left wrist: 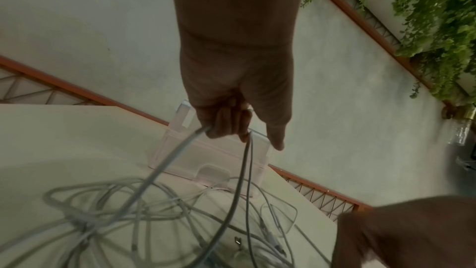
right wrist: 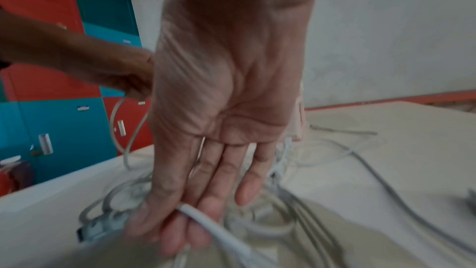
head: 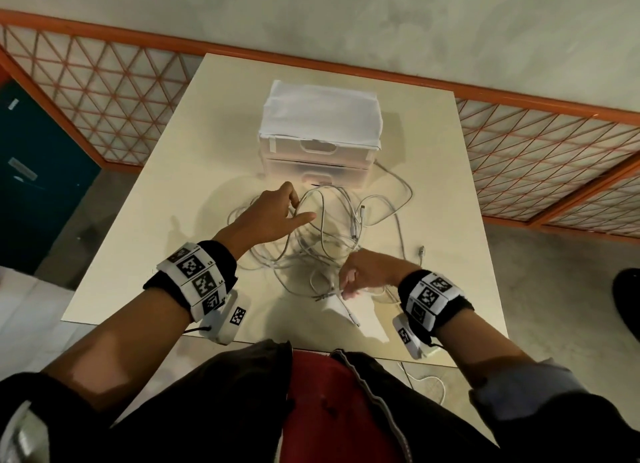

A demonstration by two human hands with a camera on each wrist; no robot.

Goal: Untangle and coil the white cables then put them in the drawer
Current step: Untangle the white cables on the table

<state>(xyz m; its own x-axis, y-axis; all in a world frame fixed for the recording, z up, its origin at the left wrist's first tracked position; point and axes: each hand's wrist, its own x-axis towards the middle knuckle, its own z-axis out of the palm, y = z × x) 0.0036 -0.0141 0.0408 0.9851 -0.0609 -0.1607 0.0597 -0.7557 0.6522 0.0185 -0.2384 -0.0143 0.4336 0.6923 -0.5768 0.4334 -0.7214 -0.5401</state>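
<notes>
A tangle of white cables (head: 332, 240) lies on the cream table (head: 156, 220), in front of a small translucent drawer unit (head: 318, 140) whose two drawers look closed. My left hand (head: 298, 209) holds a loop lifted from the far side of the pile. In the left wrist view its fingers (left wrist: 226, 127) curl round that strand while the index finger points straight out. My right hand (head: 346, 286) is at the near side of the tangle. In the right wrist view its thumb and fingers (right wrist: 180, 217) pinch a single white cable (right wrist: 219, 231).
One cable runs right, round the drawer unit, and a loose plug (head: 420, 251) lies by itself on the table. Another cable (head: 429, 383) hangs over the near table edge. An orange lattice railing (head: 536, 157) borders the table; teal lockers (head: 31, 171) stand left.
</notes>
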